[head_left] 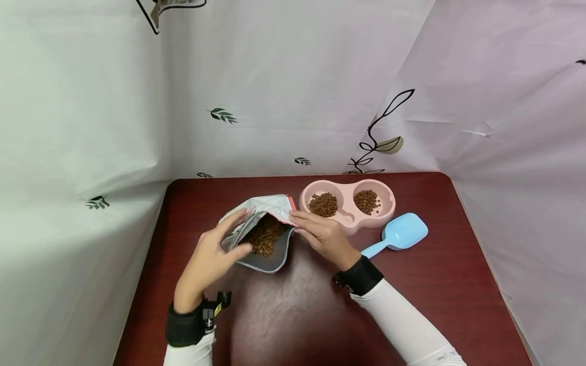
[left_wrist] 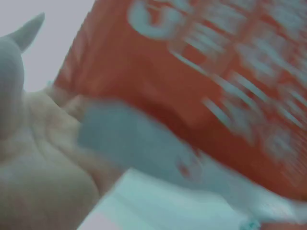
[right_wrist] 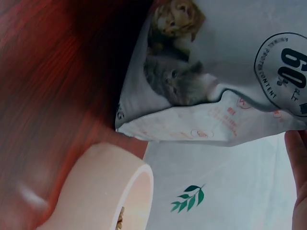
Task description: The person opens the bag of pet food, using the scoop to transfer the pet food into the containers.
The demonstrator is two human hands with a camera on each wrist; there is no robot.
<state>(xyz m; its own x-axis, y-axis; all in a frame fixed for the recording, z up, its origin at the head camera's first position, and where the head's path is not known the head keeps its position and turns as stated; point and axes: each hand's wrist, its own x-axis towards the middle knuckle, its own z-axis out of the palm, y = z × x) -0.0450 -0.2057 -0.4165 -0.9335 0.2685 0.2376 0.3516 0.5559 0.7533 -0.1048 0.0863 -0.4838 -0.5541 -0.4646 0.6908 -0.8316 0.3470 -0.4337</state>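
Observation:
A cat food bag [head_left: 273, 204] stands on the table with its mouth open, brown kibble [head_left: 265, 235] visible inside. My right hand [head_left: 327, 240] pinches the bag's rim at the right corner; in the right wrist view only part of a finger [right_wrist: 298, 163] shows at the bag's edge. At the left side my left hand [head_left: 208, 259] has its thumb and fingers spread apart around the rim. The left wrist view is blurred and shows the palm [left_wrist: 43, 158] beside the bag's red panel [left_wrist: 124, 72]; some fingertips are hidden there.
A pink double bowl [head_left: 349, 201] with kibble in both hollows stands right behind the right hand. The blue scoop [head_left: 407, 231] lies to its right, handle toward my right wrist. Pale patterned cloth [head_left: 293, 101] hangs around the dark red table [head_left: 439, 284].

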